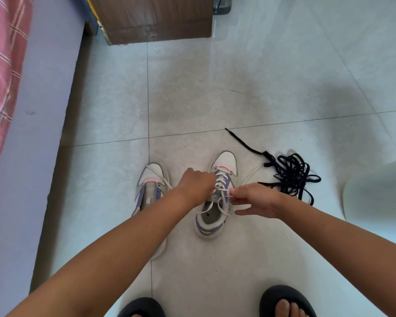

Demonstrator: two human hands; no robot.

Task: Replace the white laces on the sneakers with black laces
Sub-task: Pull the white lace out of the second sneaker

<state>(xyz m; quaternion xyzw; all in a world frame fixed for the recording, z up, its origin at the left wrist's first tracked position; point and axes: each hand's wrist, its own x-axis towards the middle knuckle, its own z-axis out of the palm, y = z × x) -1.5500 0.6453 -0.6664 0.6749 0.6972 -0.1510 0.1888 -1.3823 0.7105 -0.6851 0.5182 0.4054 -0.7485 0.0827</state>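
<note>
Two white sneakers with purple trim stand on the tiled floor. The right sneaker (224, 163) still carries its white lace (221, 183), loosened near the top eyelets. My left hand (196, 183) grips the lace at the sneaker's left side. My right hand (254, 199) pinches a strand of the white lace at the right side. The left sneaker (152, 179) lies partly under my left forearm, with one loose white lace strand across its toe. A tangled pile of black laces (292, 172) lies on the floor just right of the right sneaker.
A bed with a pink checked cover (2, 76) and grey side runs along the left. A wooden cabinet (156, 19) stands at the back. My feet in dark slippers (286, 303) show at the bottom edge. A pale object (375, 191) sits at the right.
</note>
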